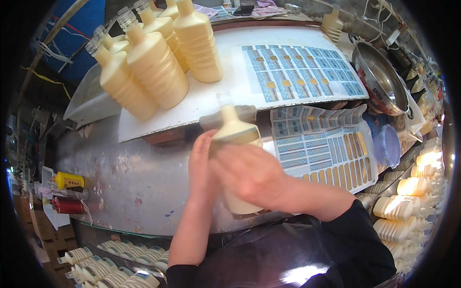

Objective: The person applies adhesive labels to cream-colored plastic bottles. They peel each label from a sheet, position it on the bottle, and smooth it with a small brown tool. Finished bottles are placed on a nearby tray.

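Note:
A cream plastic bottle (233, 121) with a clear threaded neck stands in front of me, leaning a little. Across its shoulder runs a greyish label strip (240, 136). My left hand (201, 156) is closed against the bottle's left side, its fingertips at the strip's left end. My right hand (252, 173) lies across the bottle's front, fingers curled against it just under the strip. It is smeared by motion, and its fingertips are partly hidden. Below the hands the bottle's base shows. Just behind the neck lies a greyish block or folded cloth (249, 113).
Several unlabelled cream bottles (158, 72) stand on the raised white board (137, 126). Blue and gold sticker sheets (331, 151) lie at the right, beside a metal pan (382, 79) and bluish tub (387, 146). More bottles are stacked at lower left and right. A red thread spool (68, 205) sits left.

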`<state>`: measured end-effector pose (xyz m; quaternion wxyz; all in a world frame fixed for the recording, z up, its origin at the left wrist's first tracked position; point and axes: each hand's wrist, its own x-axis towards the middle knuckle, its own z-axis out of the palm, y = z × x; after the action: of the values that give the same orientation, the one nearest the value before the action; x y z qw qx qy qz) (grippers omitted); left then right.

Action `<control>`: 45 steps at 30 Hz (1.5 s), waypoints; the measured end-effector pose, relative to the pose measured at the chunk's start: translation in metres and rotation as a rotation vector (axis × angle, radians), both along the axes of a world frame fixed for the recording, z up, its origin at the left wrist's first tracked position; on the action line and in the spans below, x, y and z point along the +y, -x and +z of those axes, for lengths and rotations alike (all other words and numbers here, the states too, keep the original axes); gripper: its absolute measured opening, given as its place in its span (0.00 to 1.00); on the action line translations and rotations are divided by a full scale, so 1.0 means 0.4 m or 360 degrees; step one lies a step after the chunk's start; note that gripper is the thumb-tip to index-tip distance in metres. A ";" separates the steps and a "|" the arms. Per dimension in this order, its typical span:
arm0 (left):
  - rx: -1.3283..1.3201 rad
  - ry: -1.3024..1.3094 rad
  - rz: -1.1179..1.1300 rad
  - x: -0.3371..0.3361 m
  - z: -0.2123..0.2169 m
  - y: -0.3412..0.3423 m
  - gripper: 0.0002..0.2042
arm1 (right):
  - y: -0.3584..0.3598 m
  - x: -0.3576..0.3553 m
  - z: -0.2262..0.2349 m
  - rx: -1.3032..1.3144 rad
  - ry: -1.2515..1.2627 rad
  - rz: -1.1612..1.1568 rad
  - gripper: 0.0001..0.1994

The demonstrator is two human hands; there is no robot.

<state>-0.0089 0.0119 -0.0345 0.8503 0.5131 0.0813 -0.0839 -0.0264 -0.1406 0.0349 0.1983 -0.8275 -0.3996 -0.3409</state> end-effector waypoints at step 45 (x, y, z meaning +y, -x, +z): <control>-0.0766 -0.0697 -0.0024 -0.030 0.033 0.054 0.26 | -0.034 -0.154 -0.036 0.2009 -0.1164 -0.0044 0.28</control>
<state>-0.0306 0.0000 -0.0214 0.7139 0.6896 -0.1097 0.0531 -0.0129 -0.2022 0.0205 0.6504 -0.7523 -0.0592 0.0869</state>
